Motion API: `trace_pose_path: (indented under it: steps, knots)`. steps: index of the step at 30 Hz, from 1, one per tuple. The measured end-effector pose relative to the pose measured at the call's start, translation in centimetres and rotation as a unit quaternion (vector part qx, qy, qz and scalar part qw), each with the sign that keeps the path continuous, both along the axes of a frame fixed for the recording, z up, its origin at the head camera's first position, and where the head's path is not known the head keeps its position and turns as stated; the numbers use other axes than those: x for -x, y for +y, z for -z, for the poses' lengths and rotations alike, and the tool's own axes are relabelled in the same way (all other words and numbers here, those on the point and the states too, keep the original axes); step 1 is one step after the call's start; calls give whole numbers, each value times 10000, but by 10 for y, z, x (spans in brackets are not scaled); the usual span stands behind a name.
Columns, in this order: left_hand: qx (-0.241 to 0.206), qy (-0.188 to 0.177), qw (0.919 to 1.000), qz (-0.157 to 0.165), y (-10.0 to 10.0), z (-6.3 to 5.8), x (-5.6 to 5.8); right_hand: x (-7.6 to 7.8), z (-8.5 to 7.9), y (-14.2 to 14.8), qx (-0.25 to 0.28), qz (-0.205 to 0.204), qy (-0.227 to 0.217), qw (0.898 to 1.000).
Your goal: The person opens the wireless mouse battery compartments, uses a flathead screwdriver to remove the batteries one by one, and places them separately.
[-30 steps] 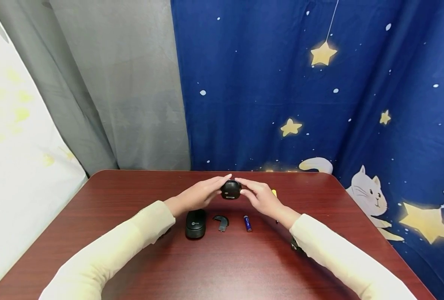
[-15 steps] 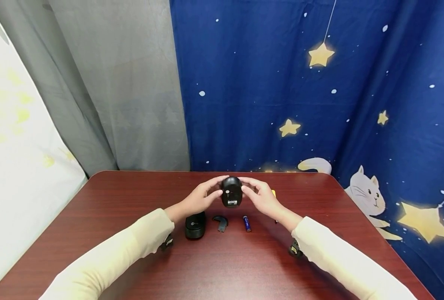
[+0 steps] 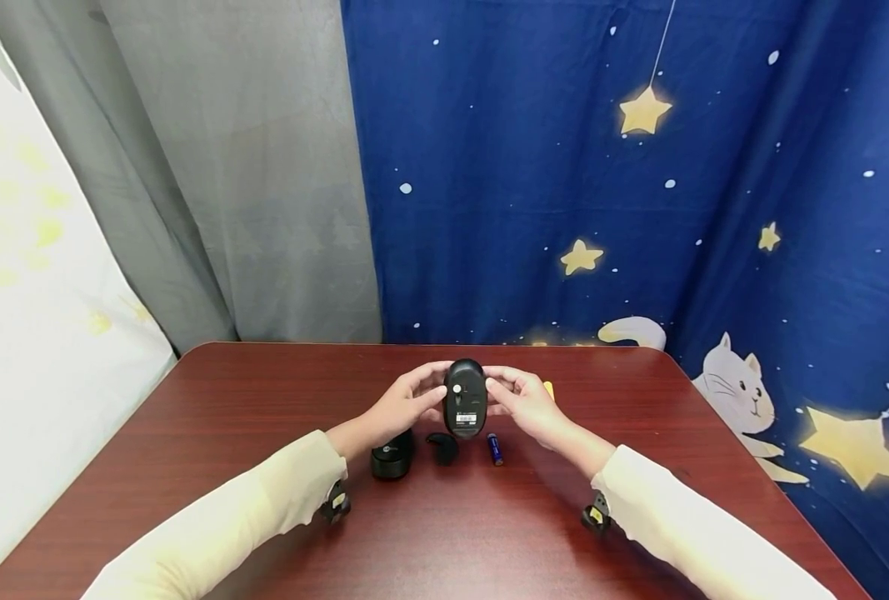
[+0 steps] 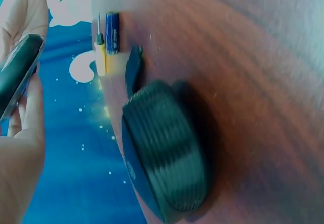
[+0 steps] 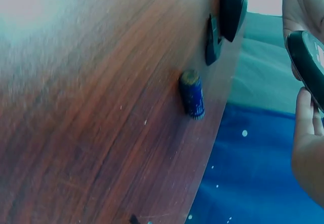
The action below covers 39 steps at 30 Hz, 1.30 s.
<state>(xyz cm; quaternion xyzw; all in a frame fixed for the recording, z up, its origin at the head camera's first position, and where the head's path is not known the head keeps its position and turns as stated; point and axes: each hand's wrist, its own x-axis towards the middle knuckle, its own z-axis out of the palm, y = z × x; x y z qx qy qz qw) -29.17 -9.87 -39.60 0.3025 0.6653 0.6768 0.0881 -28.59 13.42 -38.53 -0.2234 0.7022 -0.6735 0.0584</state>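
Black mouse (image 3: 462, 398), 2 hands (image 3: 405, 401) (image 3: 530, 406) gripping — label (image 3: 466, 418) illegible

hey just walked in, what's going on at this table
A person holds what looks like a black computer mouse up off the table, between the left hand and right hand, its labelled underside facing the head camera. On the table lie a blue battery, a small dark curved piece, a larger black ribbed object and a yellow-handled tool, the last mostly hidden in the head view.
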Motion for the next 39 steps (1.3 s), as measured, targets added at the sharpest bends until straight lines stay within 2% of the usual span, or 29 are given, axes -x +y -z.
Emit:
trace_pose_path:
  steps: [8, 13, 19, 24, 29, 39]
  knots:
    - [-355, -800, 9961, 128, 1, 3, -14, -10, 3, -1, 102, -179, -592, 9980]
    - [-378, -1242, 9914, 141, 0, 3, -23, -16, 4, -3, 171, -182, -826, 9963]
    - [-404, -1587, 9864, 153, 0, 5, -28, -23, 6, -5, 203, -88, -1125, 9934]
    - [-455, -1764, 9827, 328, 0, 10, -34, -32, 9, -4, 214, -81, -1324, 9909]
    - [-344, -1771, 9825, 470, -2, 15, -39, -40, 12, -6, 296, -56, -1436, 9892]
    - [-346, -1786, 9821, 489, -4, 22, -47, -47, 16, -9, 343, -112, -1552, 9872]
